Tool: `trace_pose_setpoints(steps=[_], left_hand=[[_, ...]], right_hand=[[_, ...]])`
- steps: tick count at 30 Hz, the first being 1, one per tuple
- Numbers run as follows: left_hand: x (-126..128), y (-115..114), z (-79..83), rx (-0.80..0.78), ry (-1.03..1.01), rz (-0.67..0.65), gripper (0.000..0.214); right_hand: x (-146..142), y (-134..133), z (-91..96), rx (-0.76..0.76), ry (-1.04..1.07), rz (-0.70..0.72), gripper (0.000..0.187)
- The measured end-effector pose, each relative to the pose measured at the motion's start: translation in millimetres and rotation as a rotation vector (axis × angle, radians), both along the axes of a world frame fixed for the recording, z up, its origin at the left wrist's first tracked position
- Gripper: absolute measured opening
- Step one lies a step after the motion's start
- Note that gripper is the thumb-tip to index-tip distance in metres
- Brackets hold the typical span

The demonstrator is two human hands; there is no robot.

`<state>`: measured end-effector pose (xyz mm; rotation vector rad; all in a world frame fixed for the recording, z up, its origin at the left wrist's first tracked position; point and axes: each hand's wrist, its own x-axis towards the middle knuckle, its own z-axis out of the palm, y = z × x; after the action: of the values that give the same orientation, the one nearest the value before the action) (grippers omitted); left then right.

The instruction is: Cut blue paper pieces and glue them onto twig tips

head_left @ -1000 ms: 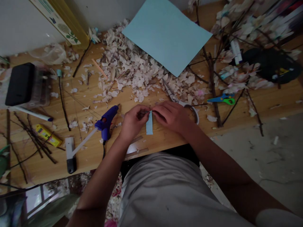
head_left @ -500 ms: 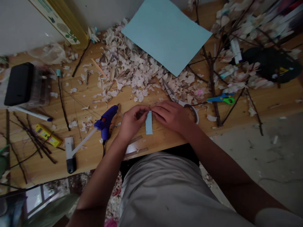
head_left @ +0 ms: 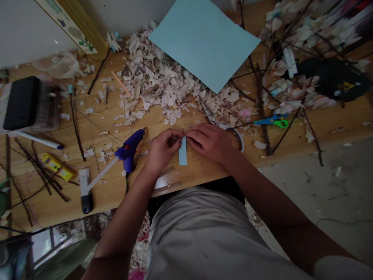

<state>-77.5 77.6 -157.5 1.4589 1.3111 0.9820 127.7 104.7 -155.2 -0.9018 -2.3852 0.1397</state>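
Observation:
A narrow strip of light blue paper (head_left: 182, 153) hangs down from between my hands, near the table's front edge. My left hand (head_left: 163, 148) pinches its upper end between thumb and fingers. My right hand (head_left: 211, 142) meets it from the other side, with its fingertips pressed together at the same end of the strip. What lies right under the fingertips is hidden. Grey-handled scissors (head_left: 239, 139) lie just beyond my right hand, partly covered by it. To the left of my left hand rests a blue hot glue gun (head_left: 131, 149) with a glue stick in its back.
A large light blue paper sheet (head_left: 206, 42) lies over a heap of pale petals (head_left: 163, 85). Branches with blossoms (head_left: 291, 85) and blue-green scissors (head_left: 272, 121) are at right. A utility knife (head_left: 86, 190), yellow box (head_left: 58, 167), twigs (head_left: 37, 167) and black case (head_left: 21, 103) are at left.
Almost nothing differs. The lower end of the blue strip has shifted very slightly left, and both hands keep their place at its upper end.

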Motion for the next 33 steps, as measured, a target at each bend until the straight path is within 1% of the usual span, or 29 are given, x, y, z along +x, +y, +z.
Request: trace_pose_setpoints(steps=[5,10,16,24,33], left_hand=[[0.3,-0.7,-0.9,0.024,-0.009,-0.013,0.011],[0.8,-1.1,-2.0,0.026,0.018,-0.005,0.011],[1.5,2.0,-0.8,-0.010,-0.071,-0.010,0.018],[-0.2,4.4,-3.0,-0.039,-0.111,-0.032,0.025],[-0.7,5.5,-6.6,-0.017,-0.112,-0.020,0.019]], right_hand=[[-0.6,0.2,0.2,0.031,0.009,0.014,0.017],[0.2,0.9,-3.1,-0.001,-0.007,0.025,0.018],[1.0,0.8,-3.0,-0.007,-0.017,0.014,0.018],[0.5,0.9,-2.1,0.083,0.001,0.033,0.016],[0.8,0.6,-1.0,0.075,-0.036,0.034,0.017]])
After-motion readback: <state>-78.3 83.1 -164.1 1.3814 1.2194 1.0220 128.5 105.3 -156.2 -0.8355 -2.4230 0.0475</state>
